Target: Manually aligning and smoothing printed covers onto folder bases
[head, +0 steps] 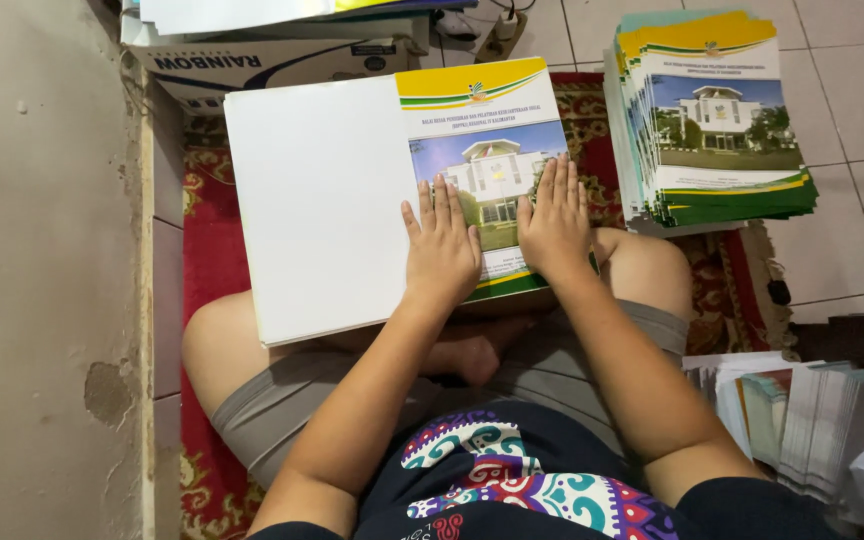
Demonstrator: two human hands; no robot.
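**Both palms flat on open folder cover**

Wall [42, 270] hard on the left; little room there, only a strip of red carpet [207, 250]. Cardboard box [272, 60] at top left, papers stacked on it. Printed folder cover [352, 180] lies open across the person's knees, blank white half left, building photo half right. Left hand [442, 250] and right hand [555, 222] rest on the photo half, fingers spread, pressing flat, gripping nothing. Stack of finished folders [717, 120] just right on tile floor [862, 190]. Loose paper pile [802, 420] bottom right.
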